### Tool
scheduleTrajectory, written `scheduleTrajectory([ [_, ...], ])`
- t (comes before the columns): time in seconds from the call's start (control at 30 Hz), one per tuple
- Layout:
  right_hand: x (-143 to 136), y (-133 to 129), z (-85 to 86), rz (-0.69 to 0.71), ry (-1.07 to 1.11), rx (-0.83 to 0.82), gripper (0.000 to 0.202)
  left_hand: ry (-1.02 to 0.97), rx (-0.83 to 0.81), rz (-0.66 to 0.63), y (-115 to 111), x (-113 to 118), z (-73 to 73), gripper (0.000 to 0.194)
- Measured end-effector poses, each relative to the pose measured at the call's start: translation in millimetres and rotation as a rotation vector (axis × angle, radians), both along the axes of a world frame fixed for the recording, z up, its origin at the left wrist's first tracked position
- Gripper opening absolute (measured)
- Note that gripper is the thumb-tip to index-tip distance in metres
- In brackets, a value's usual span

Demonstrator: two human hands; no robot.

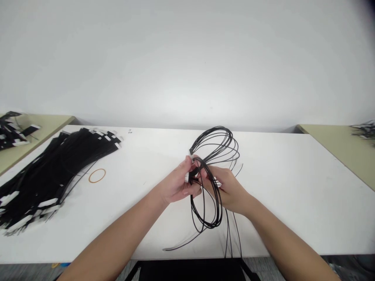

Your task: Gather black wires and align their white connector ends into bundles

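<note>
A looped bundle of thin black cables (pixel 218 210) is held above the white table, with one loop standing up at the back and another hanging toward the front. My left hand (pixel 181 181) grips the bundle near its white connectors (pixel 186 177). On the bundle's right side, my right hand (pixel 230 189) closes around the cables, its fingertips partly hidden behind them. Loose cable ends trail below both hands toward the table's front edge.
A large pile of black cables (pixel 67 160) with white ends covers the left of the white table (pixel 293 195). Beside it lies a tan rubber band (pixel 97 175). More cables sit on side tables at far left (pixel 49 123) and right (pixel 325 136).
</note>
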State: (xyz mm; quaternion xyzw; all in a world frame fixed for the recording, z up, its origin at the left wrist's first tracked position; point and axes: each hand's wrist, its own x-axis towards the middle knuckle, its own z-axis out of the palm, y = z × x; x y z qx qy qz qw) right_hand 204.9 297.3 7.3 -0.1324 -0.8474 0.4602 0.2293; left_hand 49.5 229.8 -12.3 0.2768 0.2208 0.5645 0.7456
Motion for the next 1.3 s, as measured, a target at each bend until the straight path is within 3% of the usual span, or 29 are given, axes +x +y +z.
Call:
scheduleTrajectory([
  [0.1, 0, 2, 2.9, 0.017, -0.059, -0.186, 0.019, -0.012, 0.003, -0.016, -1, 0, 0.0, 0.038],
  [0.23, 0, 2, 1.4, -0.021, -0.106, -0.305, 0.024, -0.022, 0.012, -0.037, -1, 0, -1.7, 0.038],
  [0.47, -3, -3, -0.1, -0.11, -0.077, -0.304, 0.022, -0.046, 0.037, -0.038, 0, 0, -0.2, 0.036],
  [0.57, -3, -2, -3.6, -0.186, -0.053, -0.137, 0.021, -0.055, 0.045, -0.026, 0, 1, 2.1, 0.035],
  [0.73, 1, 6, -6.5, -0.365, 0.027, 0.419, 0.02, -0.059, -0.005, -0.002, -1, 1, 4.0, 0.036],
  [0.87, 9, 15, 2.0, -0.379, 0.07, 0.536, 0.018, -0.024, -0.043, 0.041, -2, 1, 6.1, 0.037],
  [1.17, 33, 25, 27.0, -0.16, -0.028, 0.138, 0.008, 0.099, -0.125, 0.141, 2, 0, 2.2, 0.037],
  [1.3, 42, 34, 34.1, 0.027, -0.139, -0.264, 0.012, 0.222, -0.184, 0.179, 5, 1, 1.1, 0.036],
])
